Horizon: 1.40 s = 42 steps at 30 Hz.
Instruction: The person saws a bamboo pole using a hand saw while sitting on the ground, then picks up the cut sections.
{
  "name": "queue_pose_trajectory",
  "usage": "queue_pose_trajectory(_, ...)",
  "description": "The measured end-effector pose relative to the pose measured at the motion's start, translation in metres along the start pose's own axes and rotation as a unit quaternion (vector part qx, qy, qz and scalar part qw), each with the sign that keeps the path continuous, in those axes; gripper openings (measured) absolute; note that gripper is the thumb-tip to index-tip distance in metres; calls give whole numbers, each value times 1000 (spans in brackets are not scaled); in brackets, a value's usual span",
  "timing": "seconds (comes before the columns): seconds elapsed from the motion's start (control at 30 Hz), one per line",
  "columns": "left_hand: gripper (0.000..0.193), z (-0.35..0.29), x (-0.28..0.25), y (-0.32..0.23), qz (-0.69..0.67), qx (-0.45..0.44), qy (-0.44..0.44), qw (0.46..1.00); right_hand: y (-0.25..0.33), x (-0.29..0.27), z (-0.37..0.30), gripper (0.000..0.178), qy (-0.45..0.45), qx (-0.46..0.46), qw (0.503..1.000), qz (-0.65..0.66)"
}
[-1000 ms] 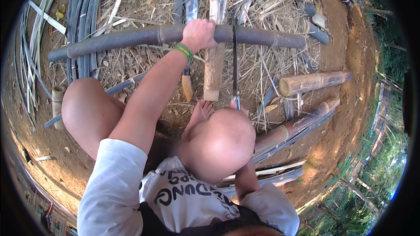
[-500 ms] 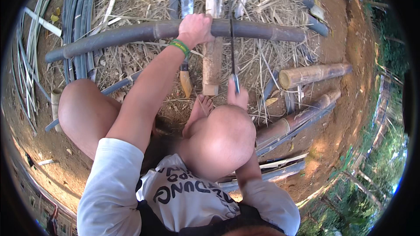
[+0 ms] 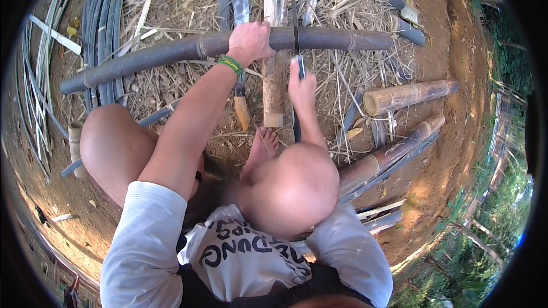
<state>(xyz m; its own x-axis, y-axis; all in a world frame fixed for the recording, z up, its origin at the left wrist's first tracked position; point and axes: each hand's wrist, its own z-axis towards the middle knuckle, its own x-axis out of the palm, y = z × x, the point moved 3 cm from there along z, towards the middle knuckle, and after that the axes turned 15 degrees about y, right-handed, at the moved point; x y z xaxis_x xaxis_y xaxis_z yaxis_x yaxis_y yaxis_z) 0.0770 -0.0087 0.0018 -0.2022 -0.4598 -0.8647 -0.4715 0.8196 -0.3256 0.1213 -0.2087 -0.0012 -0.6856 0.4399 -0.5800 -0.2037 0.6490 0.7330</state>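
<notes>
A long dark bamboo pole [image 3: 154, 55] lies crosswise in front of me, resting over a split bamboo piece [image 3: 274, 94]. My left hand [image 3: 251, 41] is closed over the pole from above, near that support. My right hand [image 3: 302, 82] is wrapped round the dark handle of a saw, just on the near side of the pole. The long, thin saw blade [image 3: 293, 0] crosses the pole a little right of my left hand and points away from me. Under the pole lies a machete with a wooden handle [image 3: 242, 113], its blade partly hidden.
Cut bamboo lengths [image 3: 411, 96] and a longer piece [image 3: 394, 157] lie at the right. Bundled dark strips [image 3: 103, 28] and thin pale strips [image 3: 37, 80] are at the left. Dry shavings [image 3: 177, 0] litter the ground. My bent knees [image 3: 302, 188] flank the work.
My right hand has pushed the saw forward, from beside my knee to close by the pole, so the blade reaches farther past it. My left hand keeps its hold; the pole has barely shifted.
</notes>
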Motion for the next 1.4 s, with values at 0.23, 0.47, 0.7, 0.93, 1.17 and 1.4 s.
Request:
queue_pose_trajectory(0.23, 56, -3, -2, 9, -3, -21, 31, 999, -41, -10, -91, 60, 43, 42, 998, 37)
queue_pose_trajectory(0.47, 59, 0, -3, 1, 9, -18, 17, 1000, 7, 7, 23, 66, -75, -46, 996, -20)
queue_pose_trajectory(0.7, 59, -1, 1, 6, 3, -19, 27, 999, -111, 2, -143, 56, 55, 91, 987, 117)
queue_pose_trajectory(0.93, 64, -3, 8, 14, -5, -19, 23, 1000, 6, 7, -4, 62, 14, 18, 1000, -18)
queue_pose_trajectory(1.17, 62, -6, 10, 3, 13, -27, 48, 998, -65, -6, -125, 56, 54, 57, 990, 117)
queue_pose_trajectory(1.4, 58, -12, 15, 17, 20, -34, 49, 998, 2, 5, -26, 63, 58, 55, 997, -19)
